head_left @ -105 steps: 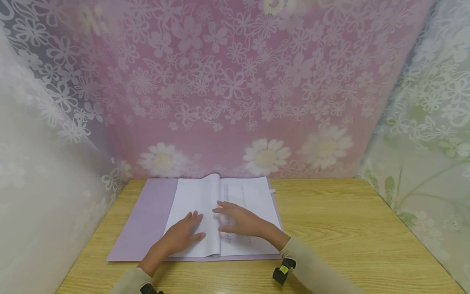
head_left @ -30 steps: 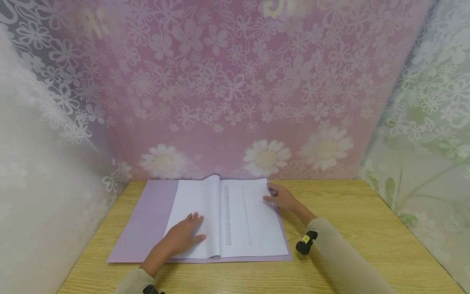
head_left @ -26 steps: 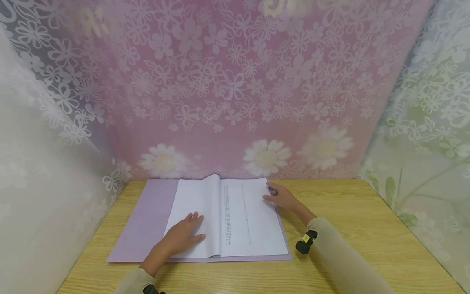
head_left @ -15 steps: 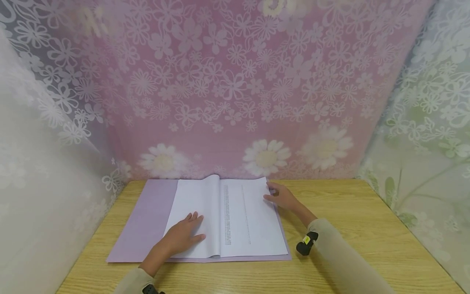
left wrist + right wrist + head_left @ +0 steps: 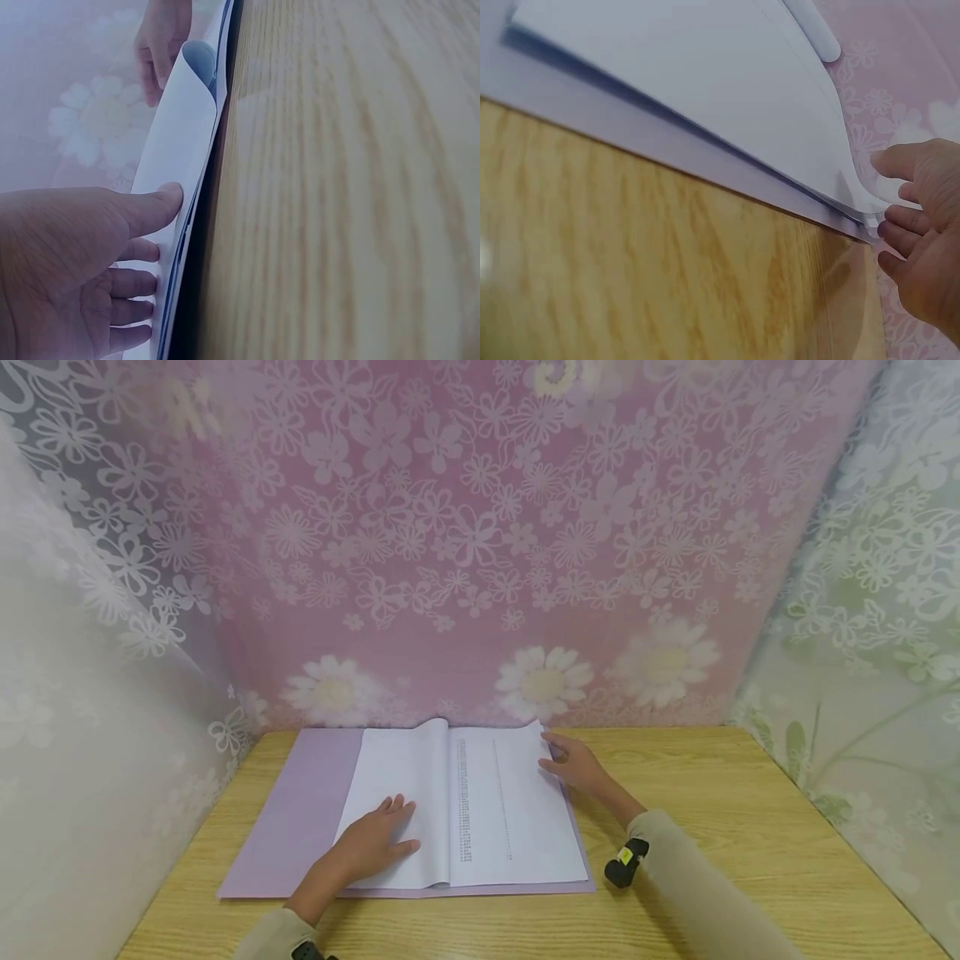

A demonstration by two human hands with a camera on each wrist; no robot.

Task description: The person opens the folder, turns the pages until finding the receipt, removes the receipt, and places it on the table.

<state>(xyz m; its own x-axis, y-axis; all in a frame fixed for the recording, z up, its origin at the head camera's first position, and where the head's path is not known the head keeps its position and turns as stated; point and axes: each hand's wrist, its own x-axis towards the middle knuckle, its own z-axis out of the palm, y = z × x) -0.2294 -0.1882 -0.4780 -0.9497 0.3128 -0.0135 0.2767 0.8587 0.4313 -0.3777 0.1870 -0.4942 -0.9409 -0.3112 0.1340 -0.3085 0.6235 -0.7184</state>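
Note:
A lilac folder (image 5: 300, 810) lies spread on the table, with white pages inside it. My left hand (image 5: 375, 843) rests flat on the left page (image 5: 390, 760), fingers straight, thumb toward the fold. In the left wrist view, that page rolls up in a curve (image 5: 196, 64) at the fold. Columns of small print run down the right page (image 5: 525, 810). At its far right corner is my right hand (image 5: 577, 764). The right wrist view shows that page corner (image 5: 866, 202) bent up against the fingers (image 5: 904, 225), with the thumb (image 5: 892, 161) apart from them.
Wood-grain table (image 5: 712, 827) surface extends to the right and in front of the folder. A pink flowered sheet (image 5: 480, 568) stands close behind the folder's far edge. Pale flowered sheets (image 5: 885, 693) close off both sides. Each wrist carries a small black camera (image 5: 626, 862).
My right hand has gone from above the fold to the right page's far corner. That corner has lifted slightly over the last half second. The left hand stays in place.

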